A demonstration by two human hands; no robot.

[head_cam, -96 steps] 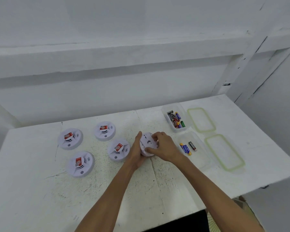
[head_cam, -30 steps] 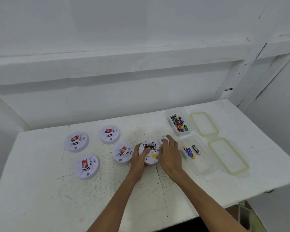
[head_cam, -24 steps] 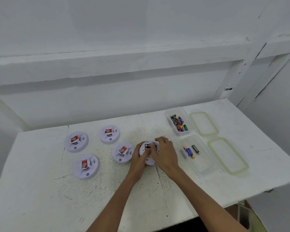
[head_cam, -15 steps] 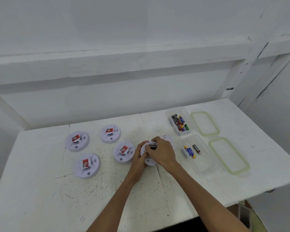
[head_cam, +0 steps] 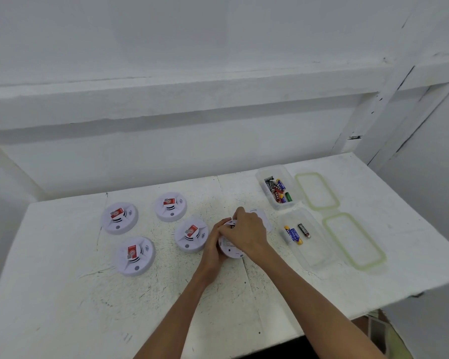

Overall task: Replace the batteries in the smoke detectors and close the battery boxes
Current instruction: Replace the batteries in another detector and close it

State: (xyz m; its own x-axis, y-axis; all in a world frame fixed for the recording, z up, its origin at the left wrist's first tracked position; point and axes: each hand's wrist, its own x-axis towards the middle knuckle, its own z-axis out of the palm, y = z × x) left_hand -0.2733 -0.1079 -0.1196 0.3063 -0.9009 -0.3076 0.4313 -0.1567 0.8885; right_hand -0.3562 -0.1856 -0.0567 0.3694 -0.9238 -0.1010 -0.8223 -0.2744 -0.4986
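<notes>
The smoke detector [head_cam: 230, 251] lies on the worktop [head_cam: 62, 307] between both hands: left hand [head_cam: 213, 246] fingers clamped round its left rim, right hand [head_cam: 246, 233] fingers curled tight over its far top

The right hand [head_cam: 244, 233] covers the top of the smoke detector [head_cam: 230, 251], so its battery bay and whatever the fingertips pinch are hidden. The left hand [head_cam: 213, 251] has its fingertips lost beneath the right. Both forearms are cut off by the bottom edge. The labels on the batteries [head_cam: 278, 190] are too small to read.
</notes>
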